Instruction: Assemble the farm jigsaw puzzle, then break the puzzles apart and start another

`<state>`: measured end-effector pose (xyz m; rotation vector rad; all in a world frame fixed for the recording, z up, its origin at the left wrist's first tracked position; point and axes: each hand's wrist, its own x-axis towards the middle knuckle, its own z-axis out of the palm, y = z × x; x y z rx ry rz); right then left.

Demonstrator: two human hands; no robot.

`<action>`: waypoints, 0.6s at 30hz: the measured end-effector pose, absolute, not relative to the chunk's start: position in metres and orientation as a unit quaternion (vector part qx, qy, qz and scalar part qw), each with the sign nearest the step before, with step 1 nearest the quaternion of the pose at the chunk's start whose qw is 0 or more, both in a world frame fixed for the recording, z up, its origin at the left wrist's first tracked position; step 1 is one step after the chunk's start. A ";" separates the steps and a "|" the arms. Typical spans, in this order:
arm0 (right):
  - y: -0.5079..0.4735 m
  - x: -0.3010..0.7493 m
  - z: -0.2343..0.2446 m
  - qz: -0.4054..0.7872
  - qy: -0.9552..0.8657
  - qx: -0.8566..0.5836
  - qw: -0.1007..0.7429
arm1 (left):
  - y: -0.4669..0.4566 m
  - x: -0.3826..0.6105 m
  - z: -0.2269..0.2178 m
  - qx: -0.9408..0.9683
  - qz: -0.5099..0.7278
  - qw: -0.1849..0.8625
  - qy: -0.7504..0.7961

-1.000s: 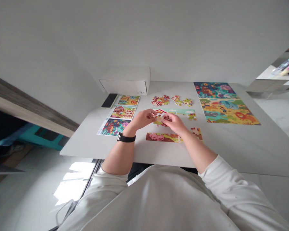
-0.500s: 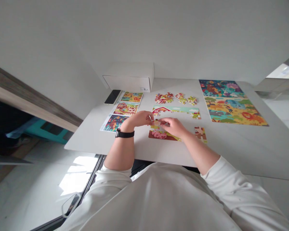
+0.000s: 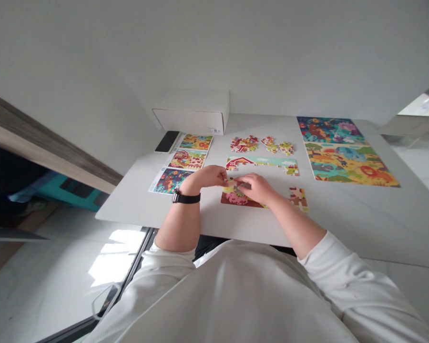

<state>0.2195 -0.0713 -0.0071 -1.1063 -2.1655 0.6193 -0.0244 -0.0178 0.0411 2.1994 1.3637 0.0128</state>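
Observation:
Both hands meet over the left part of a partly joined farm jigsaw puzzle [image 3: 241,199]. Between their fingertips is a small puzzle piece [image 3: 231,182]. My left hand [image 3: 211,176], above a black wristband, has its fingers curled and pinched at the piece's left side. From the right, my right hand [image 3: 256,187] pinches the piece with thumb and fingers. The puzzle's top strip with a red barn [image 3: 241,161] lies just beyond the hands. Joined brown-and-cream pieces [image 3: 298,197] form its right edge. My fingers hide part of the puzzle's left side.
Loose puzzle pieces [image 3: 243,144] lie in a pile behind the puzzle, with more loose pieces [image 3: 277,145] beside them. A picture sheet [image 3: 186,159], a phone [image 3: 167,141] and a white box [image 3: 189,119] stand left. Two finished puzzles [image 3: 346,152] lie right.
My right fingers have shifted slightly at the lower left of the puzzle, around the same piece. My left hand stays almost where it was. The view has tilted a little.

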 end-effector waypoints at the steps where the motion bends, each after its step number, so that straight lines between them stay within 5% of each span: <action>1: -0.071 0.219 -0.007 0.233 -0.823 -0.417 0.308 | -0.018 -0.024 0.041 0.819 0.003 0.269 0.507; 18: -0.075 0.223 -0.008 0.185 -0.885 -0.347 0.249 | -0.022 -0.018 0.041 0.823 -0.047 0.222 0.521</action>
